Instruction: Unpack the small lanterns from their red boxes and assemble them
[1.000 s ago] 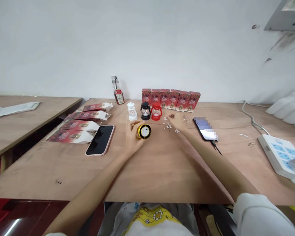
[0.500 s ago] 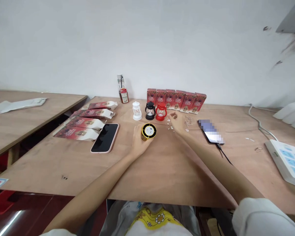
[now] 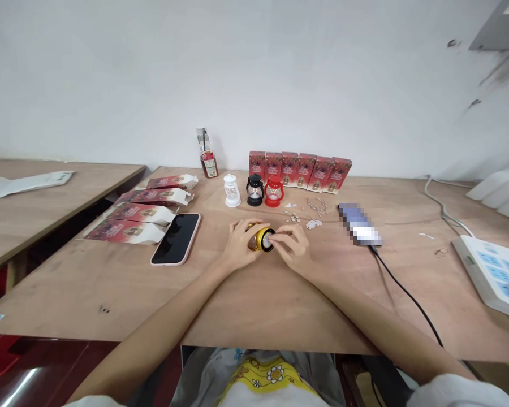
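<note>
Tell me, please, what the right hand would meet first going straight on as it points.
Probably the shiny gold lantern with a round base; the right hand may be touching it, depth is unclear.

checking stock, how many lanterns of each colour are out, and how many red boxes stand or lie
White lantern: 1
Black lantern: 1
Red lantern: 1
Gold lantern, in the left hand: 1
Standing red boxes: 6
Lying red boxes: 4
Total: 14
</note>
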A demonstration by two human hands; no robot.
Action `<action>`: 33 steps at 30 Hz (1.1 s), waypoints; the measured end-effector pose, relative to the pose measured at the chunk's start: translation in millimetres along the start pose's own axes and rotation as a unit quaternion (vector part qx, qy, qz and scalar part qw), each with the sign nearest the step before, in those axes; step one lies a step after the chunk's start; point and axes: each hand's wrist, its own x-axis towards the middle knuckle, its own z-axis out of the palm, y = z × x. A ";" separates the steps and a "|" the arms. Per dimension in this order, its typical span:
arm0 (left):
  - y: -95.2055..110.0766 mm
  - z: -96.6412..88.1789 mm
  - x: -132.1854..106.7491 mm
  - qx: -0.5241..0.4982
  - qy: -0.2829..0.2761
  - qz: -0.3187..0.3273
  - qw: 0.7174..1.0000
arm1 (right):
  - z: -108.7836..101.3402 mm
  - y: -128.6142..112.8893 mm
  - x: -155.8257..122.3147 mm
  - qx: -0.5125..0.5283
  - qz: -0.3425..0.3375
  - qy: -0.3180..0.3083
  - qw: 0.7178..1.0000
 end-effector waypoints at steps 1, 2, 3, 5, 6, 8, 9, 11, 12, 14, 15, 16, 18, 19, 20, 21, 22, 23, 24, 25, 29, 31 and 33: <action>-0.4 -0.3 0.0 0.000 -0.006 0.007 1.000 | -0.4 0.6 -0.7 -0.001 -0.011 -0.005 1.000; -0.6 -0.8 0.0 0.002 -0.007 0.013 1.000 | -1.1 0.8 -1.3 -0.004 -0.023 -0.008 1.000; -0.9 -1.5 -0.1 0.007 -0.006 0.019 1.000 | -1.9 0.6 -1.8 -0.009 -0.038 -0.011 0.999; -1.9 -3.0 -0.3 0.021 -0.003 0.035 0.999 | -3.6 -0.1 -2.0 -0.020 -0.065 -0.023 0.997; -2.7 -3.8 -0.4 0.029 -0.004 0.043 0.999 | -4.5 -0.5 -1.8 -0.025 -0.073 -0.035 0.996; -4.8 -4.9 -0.3 0.045 -0.014 0.053 0.997 | -5.8 -0.9 -0.6 -0.030 -0.079 -0.069 0.994; -5.9 -5.2 -0.2 0.051 -0.022 0.057 0.997 | -6.2 -0.8 0.2 -0.030 -0.080 -0.086 0.993; -7.8 -4.9 0.2 0.058 -0.038 0.060 0.996 | -6.4 0.1 1.7 -0.030 -0.090 -0.114 0.989; -8.6 -4.5 0.3 0.060 -0.043 0.060 0.995 | -6.2 0.9 2.3 -0.031 -0.096 -0.123 0.987; -9.9 -3.5 0.7 0.060 -0.048 0.057 0.995 | -5.5 2.7 3.4 -0.037 -0.109 -0.134 0.984; -10.4 -3.0 0.8 0.060 -0.048 0.056 0.996 | -5.0 3.5 3.9 -0.041 -0.115 -0.136 0.983; -10.8 -2.5 0.9 0.058 -0.047 0.055 0.996 | -4.4 4.2 4.3 -0.046 -0.121 -0.137 0.982; -11.5 -2.0 1.3 0.054 -0.048 0.055 0.996 | -2.9 5.1 4.8 -0.058 -0.136 -0.133 0.980; -11.7 -1.8 1.7 0.052 -0.049 0.053 0.996 | -1.9 5.3 4.8 -0.065 -0.143 -0.129 0.979; -11.8 -1.7 2.1 0.049 -0.050 0.052 0.996 | -0.8 5.3 4.6 -0.071 -0.152 -0.124 0.978; -11.9 -1.7 2.7 0.045 -0.051 0.050 0.996 | 0.5 5.3 4.2 -0.076 -0.160 -0.119 0.977; -11.9 -1.7 3.3 0.042 -0.053 0.047 0.997 | 1.8 5.3 3.6 -0.080 -0.167 -0.113 0.976; -11.8 -1.7 4.0 0.038 -0.054 0.045 0.997 | 3.0 5.6 2.8 -0.083 -0.173 -0.107 0.976; -11.9 -1.6 4.6 0.034 -0.054 0.043 0.997 | 4.0 6.5 2.0 -0.084 -0.174 -0.100 0.976; -12.0 -1.5 5.0 0.028 -0.053 0.040 0.997 | 4.5 8.2 1.2 -0.083 -0.173 -0.094 0.977; -13.2 -0.8 5.5 0.000 -0.030 0.004 1.000 | -3.1 28.0 0.6 -0.091 -0.111 -0.050 0.988; -13.7 -0.7 5.3 -0.011 -0.021 -0.013 1.000 | -14.8 45.7 2.6 -0.113 -0.056 -0.023 0.992; -13.2 -1.1 5.2 -0.015 -0.020 -0.018 1.000 | -30.1 64.7 5.4 -0.147 0.000 -0.012 0.989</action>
